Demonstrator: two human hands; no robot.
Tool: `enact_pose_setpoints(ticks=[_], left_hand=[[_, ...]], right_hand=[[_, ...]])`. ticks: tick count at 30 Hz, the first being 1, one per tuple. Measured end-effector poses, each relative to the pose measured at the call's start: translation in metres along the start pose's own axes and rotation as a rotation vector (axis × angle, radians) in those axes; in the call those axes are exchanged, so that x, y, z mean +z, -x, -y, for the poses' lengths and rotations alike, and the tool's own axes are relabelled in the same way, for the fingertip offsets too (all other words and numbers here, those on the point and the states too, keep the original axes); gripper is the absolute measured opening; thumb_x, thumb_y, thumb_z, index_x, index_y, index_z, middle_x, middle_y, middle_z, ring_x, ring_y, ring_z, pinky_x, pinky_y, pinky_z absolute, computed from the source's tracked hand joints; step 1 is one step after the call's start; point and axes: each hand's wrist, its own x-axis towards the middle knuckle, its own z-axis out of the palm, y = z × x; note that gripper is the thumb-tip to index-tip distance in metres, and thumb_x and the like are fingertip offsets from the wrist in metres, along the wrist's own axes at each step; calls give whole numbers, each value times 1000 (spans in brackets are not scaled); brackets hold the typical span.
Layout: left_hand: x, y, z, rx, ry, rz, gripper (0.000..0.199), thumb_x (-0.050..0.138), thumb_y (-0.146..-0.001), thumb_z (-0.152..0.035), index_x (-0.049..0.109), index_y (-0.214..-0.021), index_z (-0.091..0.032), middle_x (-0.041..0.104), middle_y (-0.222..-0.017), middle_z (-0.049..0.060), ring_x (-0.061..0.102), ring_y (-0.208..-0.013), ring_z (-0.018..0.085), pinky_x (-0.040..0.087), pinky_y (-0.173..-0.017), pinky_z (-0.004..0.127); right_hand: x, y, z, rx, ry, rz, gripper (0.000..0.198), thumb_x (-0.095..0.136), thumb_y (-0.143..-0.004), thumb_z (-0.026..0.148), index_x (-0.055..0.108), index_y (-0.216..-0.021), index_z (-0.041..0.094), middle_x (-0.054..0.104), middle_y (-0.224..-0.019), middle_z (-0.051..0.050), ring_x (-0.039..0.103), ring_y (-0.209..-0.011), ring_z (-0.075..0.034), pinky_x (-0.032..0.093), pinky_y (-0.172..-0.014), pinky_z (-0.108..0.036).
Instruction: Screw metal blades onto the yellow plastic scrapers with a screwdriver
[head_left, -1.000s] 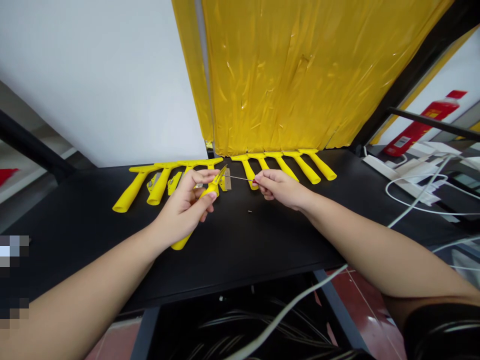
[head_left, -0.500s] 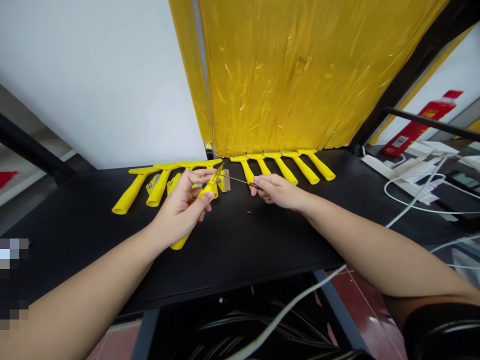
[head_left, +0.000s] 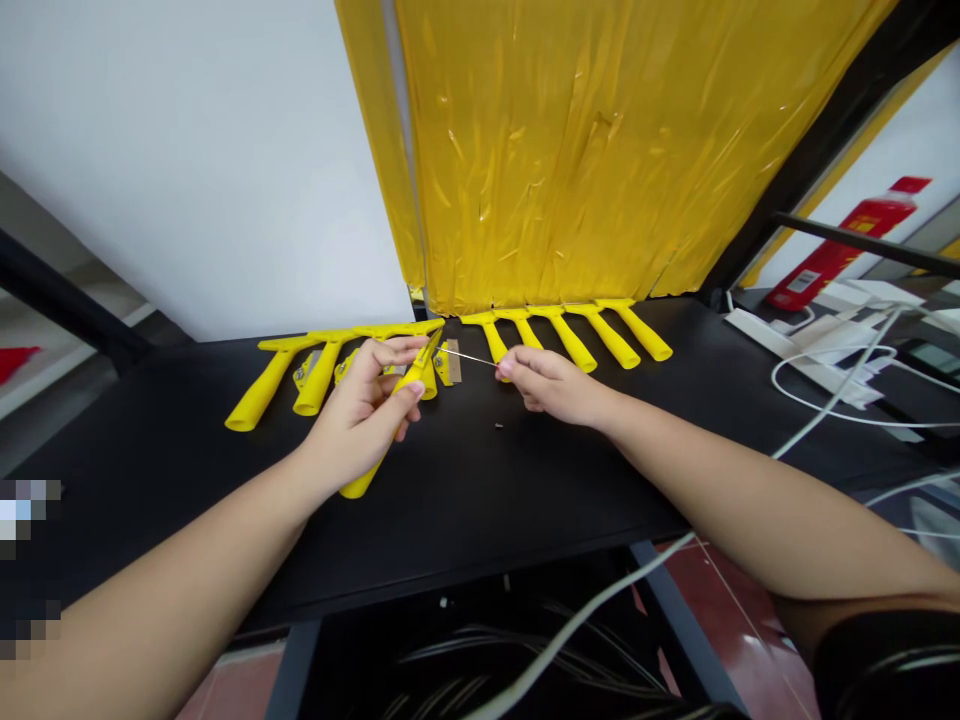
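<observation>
My left hand (head_left: 371, 405) is closed round a yellow scraper (head_left: 365, 480), its hollow handle pointing down toward me and its head raised. My right hand (head_left: 551, 380) grips a screwdriver whose thin metal shaft (head_left: 469, 356) reaches left to the scraper's head; the fingers mostly cover its handle. Whether the tip sits in a screw is too small to tell. Behind my left hand lie several yellow scrapers (head_left: 259, 395) and small yellow plates with metal blades (head_left: 452, 362). A tiny screw-like piece (head_left: 499, 426) rests on the black table between my hands.
Several more yellow scrapers (head_left: 570, 340) lie in a row at the back of the black table (head_left: 480, 520). On the right are white cables (head_left: 825, 405), white plastic parts (head_left: 780, 345) and a red bottle (head_left: 844, 245). Yellow film (head_left: 600, 150) and a white panel (head_left: 225, 170) stand behind.
The fingers of my right hand have shifted on the screwdriver and now cover its red handle more. My left hand and the scraper have stayed nearly still.
</observation>
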Motion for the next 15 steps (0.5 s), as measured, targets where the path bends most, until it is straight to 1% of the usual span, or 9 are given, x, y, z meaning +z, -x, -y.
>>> enact_pose_setpoints(ticks=[2, 3, 5, 6, 8, 9, 10, 13, 15], left_hand=[[0, -1, 0, 9, 14, -3, 26, 71, -96, -27, 47, -105, -25, 53, -151, 11, 65, -60, 6, 51, -39, 18], [0, -1, 1, 12, 22, -1, 26, 72, -96, -27, 47, -104, -25, 53, -151, 11, 66, -60, 6, 50, -39, 19], [-1, -2, 1, 14, 35, 2, 27, 72, -95, -27, 47, -104, -25, 52, -152, 11, 66, -60, 6, 50, -38, 18], [0, -1, 2, 11, 36, 4, 26, 71, -96, -27, 46, -104, -25, 52, -152, 10, 66, -60, 5, 50, -39, 18], [0, -1, 2, 7, 32, 9, 26, 70, -97, -27, 46, -104, -25, 52, -152, 10, 65, -61, 4, 50, -39, 16], [1, 0, 1, 4, 28, 12, 25, 70, -97, -28, 46, -105, -25, 52, -152, 9, 65, -61, 4, 50, -39, 16], [1, 0, 1, 4, 24, 14, 25, 70, -98, -28, 46, -105, -25, 51, -152, 9, 65, -61, 4, 50, -40, 16], [2, 0, 0, 13, 23, 13, 25, 69, -98, -27, 46, -106, -25, 49, -154, 9, 65, -61, 3, 51, -41, 15], [1, 0, 1, 17, 27, 11, 25, 69, -98, -27, 47, -108, -25, 48, -154, 10, 65, -61, 3, 51, -41, 15]], right_hand=[[-1, 2, 1, -93, 56, -41, 27, 67, -100, 44, 50, -106, 25, 44, -71, 7, 40, -59, -12, 35, -56, -26], [-1, 2, 1, -115, 79, -67, 28, 68, -99, 42, 48, -106, 25, 46, -72, 7, 41, -61, -12, 36, -57, -27], [-2, 1, 0, -99, 118, -94, 25, 63, -101, 45, 49, -98, 24, 45, -71, 5, 41, -62, -13, 35, -58, -28], [-3, 0, -1, -73, 134, -87, 29, 57, -104, 49, 52, -93, 23, 44, -70, 4, 41, -62, -14, 35, -58, -28], [-3, -1, -1, -20, 163, -45, 45, 44, -108, 56, 57, -83, 20, 42, -68, 2, 40, -62, -14, 34, -58, -30], [-2, -1, 0, -9, 174, -29, 50, 40, -108, 57, 60, -82, 20, 42, -68, 2, 40, -62, -14, 34, -58, -30], [-1, 0, 2, -17, 179, -20, 48, 42, -108, 57, 61, -85, 19, 42, -69, 2, 40, -63, -15, 34, -58, -30], [2, 4, 5, -102, 179, -38, 25, 61, -102, 46, 55, -105, 22, 44, -73, 5, 39, -64, -14, 34, -61, -29], [2, 5, 4, -135, 176, -86, 25, 66, -99, 42, 50, -105, 24, 45, -74, 6, 40, -64, -14, 35, -61, -29]])
